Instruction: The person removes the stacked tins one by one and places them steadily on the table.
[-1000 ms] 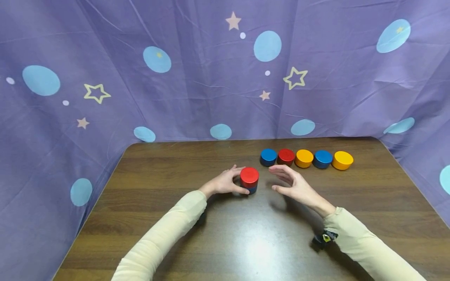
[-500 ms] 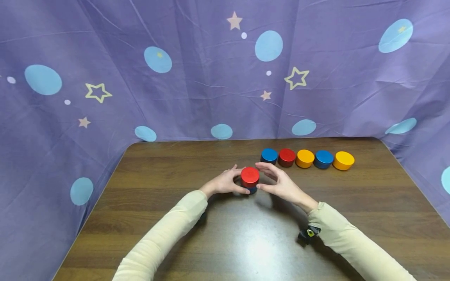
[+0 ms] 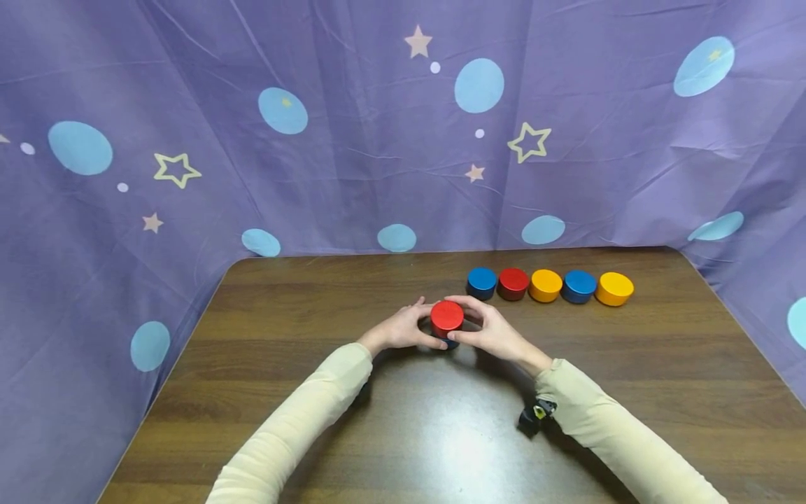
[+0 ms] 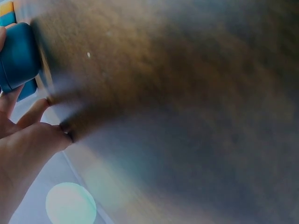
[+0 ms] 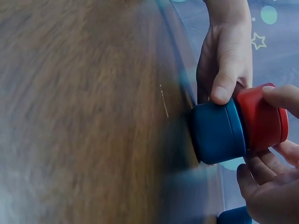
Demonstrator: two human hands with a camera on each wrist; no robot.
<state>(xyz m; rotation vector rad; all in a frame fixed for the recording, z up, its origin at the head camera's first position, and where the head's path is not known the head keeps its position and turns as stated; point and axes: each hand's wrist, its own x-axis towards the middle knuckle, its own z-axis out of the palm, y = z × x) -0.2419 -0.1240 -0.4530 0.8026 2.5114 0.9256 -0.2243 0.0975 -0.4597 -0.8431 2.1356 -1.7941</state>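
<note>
A red round lidded tin [image 3: 447, 316] sits on top of a blue round lidded tin [image 5: 216, 133], forming an upright stack near the middle of the table. My left hand [image 3: 403, 327] grips the blue lower tin, its thumb lying against the side in the right wrist view. From the other side my right hand [image 3: 494, 333] holds the red upper tin between thumb and fingers. In the left wrist view only the blue tin [image 4: 19, 56] shows clearly, at the left edge beside the left hand [image 4: 28, 147]; the red one is out of sight there.
Behind the right hand a row of similar tins stands along the back of the wooden table [image 3: 302, 294]: blue [image 3: 481, 283], red [image 3: 513, 283], orange [image 3: 545, 285], another blue [image 3: 579, 286] and yellow [image 3: 614, 288]. A purple patterned curtain [image 3: 352, 189] hangs right behind the table's far edge.
My right hand has moved left from beside the stack and taken hold of the red tin. The left hand and both stacked tins have stayed in place.
</note>
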